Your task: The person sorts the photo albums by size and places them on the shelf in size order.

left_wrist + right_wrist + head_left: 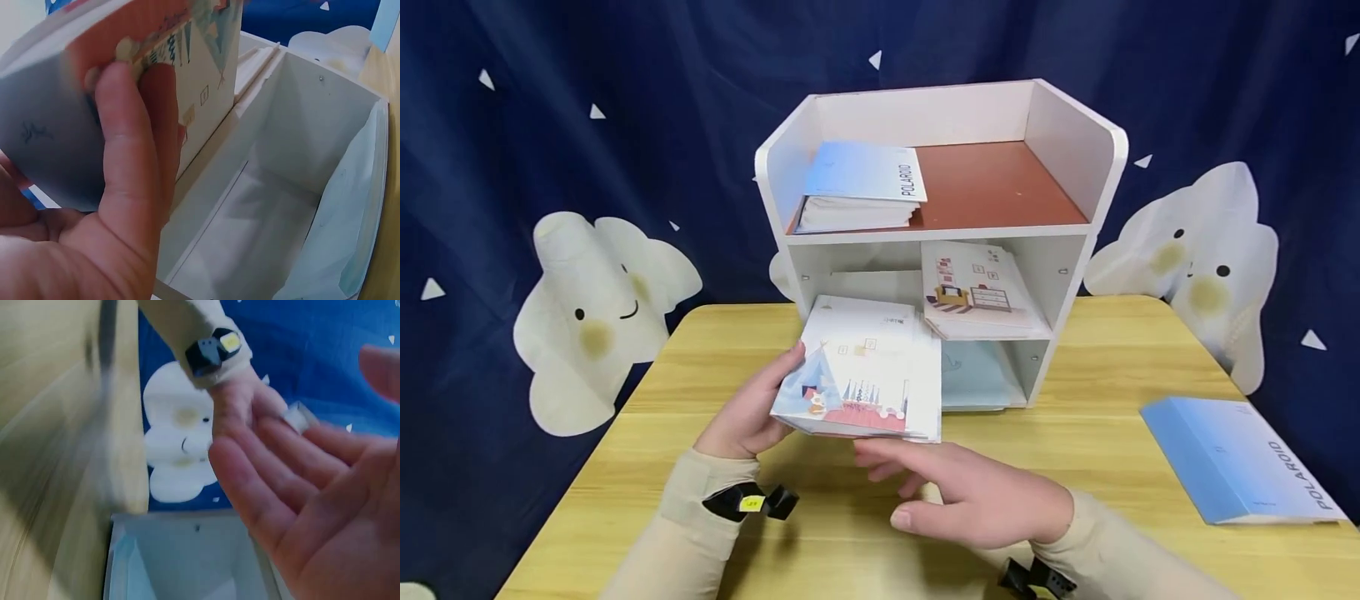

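Note:
My left hand (pixel 752 408) grips the left side of a white photo album (pixel 857 367) with a tent and fox drawn on its cover. The album is held tilted in front of the small shelf (pixel 1071 279), at its middle level. In the left wrist view, my fingers (pixel 128 144) wrap over the album's lower edge and its grey spine (pixel 53 134) faces the palm. My right hand (pixel 977 496) is below the album, fingers extended; its fingertips are close to the album's bottom edge, and whether they touch I cannot tell.
A blue POLAROID album (pixel 865 171) lies on the shelf's top level at left. Another illustrated album (pixel 981 292) lies at right on the middle level. A pale blue album (pixel 973 375) lies on the bottom level. One more POLAROID album (pixel 1240 462) rests on the wooden table (pixel 1112 367).

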Motion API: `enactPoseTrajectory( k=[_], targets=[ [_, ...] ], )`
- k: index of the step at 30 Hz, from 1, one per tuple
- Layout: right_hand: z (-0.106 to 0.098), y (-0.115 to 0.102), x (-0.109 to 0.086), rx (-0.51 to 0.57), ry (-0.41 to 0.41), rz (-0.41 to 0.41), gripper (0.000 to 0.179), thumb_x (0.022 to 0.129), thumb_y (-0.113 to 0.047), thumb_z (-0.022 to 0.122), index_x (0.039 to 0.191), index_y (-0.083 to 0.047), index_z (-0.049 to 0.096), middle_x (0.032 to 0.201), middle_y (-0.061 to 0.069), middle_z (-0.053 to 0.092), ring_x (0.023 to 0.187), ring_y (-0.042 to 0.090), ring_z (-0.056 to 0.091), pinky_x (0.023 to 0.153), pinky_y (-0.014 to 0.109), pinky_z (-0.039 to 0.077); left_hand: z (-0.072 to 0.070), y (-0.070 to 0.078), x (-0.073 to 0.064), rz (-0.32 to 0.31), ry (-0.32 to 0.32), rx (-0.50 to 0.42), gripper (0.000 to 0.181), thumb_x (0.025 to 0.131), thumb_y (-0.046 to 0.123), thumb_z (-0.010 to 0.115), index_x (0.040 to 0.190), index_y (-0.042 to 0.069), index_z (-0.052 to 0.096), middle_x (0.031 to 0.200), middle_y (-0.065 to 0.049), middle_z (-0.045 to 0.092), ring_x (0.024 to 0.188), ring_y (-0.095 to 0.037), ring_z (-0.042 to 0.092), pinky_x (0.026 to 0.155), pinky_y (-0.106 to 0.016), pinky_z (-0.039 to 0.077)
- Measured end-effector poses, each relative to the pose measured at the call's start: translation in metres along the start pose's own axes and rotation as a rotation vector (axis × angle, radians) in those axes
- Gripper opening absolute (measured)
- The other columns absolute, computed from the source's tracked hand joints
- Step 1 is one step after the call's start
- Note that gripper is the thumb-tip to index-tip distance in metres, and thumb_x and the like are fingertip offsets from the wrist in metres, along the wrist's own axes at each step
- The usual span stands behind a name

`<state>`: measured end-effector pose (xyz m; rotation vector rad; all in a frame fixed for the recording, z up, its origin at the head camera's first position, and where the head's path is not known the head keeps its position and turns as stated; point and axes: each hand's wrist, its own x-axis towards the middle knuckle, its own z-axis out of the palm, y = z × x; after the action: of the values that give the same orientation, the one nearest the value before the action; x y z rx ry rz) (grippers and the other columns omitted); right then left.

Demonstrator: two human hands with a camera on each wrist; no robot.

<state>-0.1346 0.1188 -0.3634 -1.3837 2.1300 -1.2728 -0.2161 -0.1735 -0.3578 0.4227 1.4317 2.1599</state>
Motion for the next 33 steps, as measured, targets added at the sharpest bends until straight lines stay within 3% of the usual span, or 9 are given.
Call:
enactPoseTrajectory(
  k=[6, 10, 14, 19, 23, 25, 27, 30, 33],
  targets=[
    [0.007, -0.002, 0.011, 0.049, 0.069, 0.003, 0.06, 0.106, -0.022, 0.055, 0.159, -0.023, 0.028, 0.152, -0.004, 0.045, 0.13, 0.017, 0.055, 0.098, 0.034, 0.052, 0.001, 0.002, -0.004, 0.028, -0.009, -0.036, 0.042, 0.109, 0.044, 0.041, 0.129, 0.009, 0.055, 0.108, -0.008, 0.073, 0.094, -0.017, 0.072, 0.077, -0.03, 0.059],
    [0.006, 0.003, 0.016, 0.246, 0.168, 0.051, 0.05, 0.105, -0.013, 0.053, 0.154, -0.016, 0.039, 0.147, 0.002, 0.051, 0.123, 0.024, 0.06, 0.094, 0.039, 0.055, 0.002, 0.001, -0.004, 0.058, -0.116, -0.041, 0.041, 0.112, 0.038, 0.036, 0.128, 0.006, 0.057, 0.108, -0.012, 0.074, 0.091, -0.021, 0.073, 0.073, -0.032, 0.06],
    [-0.001, 0.01, 0.02, 0.436, 0.289, 0.134, 0.043, 0.105, -0.011, 0.051, 0.148, -0.012, 0.046, 0.145, 0.011, 0.052, 0.117, 0.031, 0.063, 0.09, 0.045, 0.056, 0.004, -0.001, -0.001, 0.077, -0.236, -0.018, 0.043, 0.114, 0.031, 0.027, 0.136, 0.004, 0.052, 0.117, -0.017, 0.07, 0.098, -0.026, 0.072, 0.074, -0.033, 0.061],
    [-0.009, 0.019, 0.032, 0.509, 0.362, 0.207, 0.044, 0.105, -0.02, 0.055, 0.148, -0.016, 0.048, 0.145, 0.008, 0.052, 0.113, 0.031, 0.064, 0.088, 0.052, 0.055, 0.005, -0.003, 0.001, 0.06, -0.228, -0.005, 0.043, 0.114, 0.032, 0.029, 0.142, 0.005, 0.045, 0.127, -0.018, 0.065, 0.101, -0.026, 0.071, 0.074, -0.032, 0.061],
    [-0.015, 0.026, 0.043, 0.517, 0.403, 0.215, 0.047, 0.104, -0.015, 0.052, 0.15, -0.016, 0.045, 0.143, 0.009, 0.053, 0.11, 0.032, 0.066, 0.086, 0.056, 0.055, 0.004, -0.003, 0.0, 0.061, -0.204, 0.029, 0.044, 0.113, 0.031, 0.031, 0.145, 0.002, 0.042, 0.133, -0.019, 0.062, 0.102, -0.024, 0.071, 0.075, -0.032, 0.06],
    [-0.017, 0.029, 0.045, 0.487, 0.422, 0.222, 0.047, 0.104, -0.012, 0.051, 0.15, -0.017, 0.045, 0.14, 0.01, 0.055, 0.108, 0.032, 0.066, 0.085, 0.057, 0.055, 0.004, -0.003, -0.002, 0.069, -0.171, 0.085, 0.044, 0.113, 0.029, 0.032, 0.143, -0.002, 0.041, 0.134, -0.018, 0.062, 0.103, -0.023, 0.071, 0.075, -0.032, 0.06],
    [-0.019, 0.031, 0.045, 0.427, 0.43, 0.238, 0.047, 0.104, -0.01, 0.049, 0.149, -0.017, 0.045, 0.136, 0.009, 0.059, 0.105, 0.029, 0.067, 0.084, 0.056, 0.055, 0.006, -0.003, -0.004, 0.079, -0.099, 0.204, 0.043, 0.113, 0.028, 0.034, 0.139, -0.004, 0.042, 0.133, -0.016, 0.063, 0.102, -0.023, 0.071, 0.075, -0.033, 0.06],
    [-0.019, 0.029, 0.038, 0.285, 0.431, 0.252, 0.045, 0.103, -0.008, 0.051, 0.147, -0.016, 0.049, 0.131, 0.008, 0.062, 0.102, 0.024, 0.068, 0.086, 0.049, 0.056, 0.012, -0.002, -0.009, 0.109, 0.086, 0.503, 0.042, 0.111, 0.028, 0.041, 0.142, 0.0, 0.045, 0.127, -0.013, 0.066, 0.102, -0.026, 0.07, 0.078, -0.039, 0.059],
    [-0.018, 0.022, 0.027, 0.046, 0.443, 0.217, 0.041, 0.101, -0.008, 0.054, 0.141, -0.017, 0.057, 0.129, -0.001, 0.064, 0.102, 0.015, 0.067, 0.084, 0.038, 0.056, 0.022, 0.001, -0.018, 0.211, 0.32, 0.864, 0.042, 0.107, 0.024, 0.053, 0.146, 0.01, 0.048, 0.119, -0.004, 0.069, 0.098, -0.021, 0.067, 0.079, -0.037, 0.057]
  ],
)
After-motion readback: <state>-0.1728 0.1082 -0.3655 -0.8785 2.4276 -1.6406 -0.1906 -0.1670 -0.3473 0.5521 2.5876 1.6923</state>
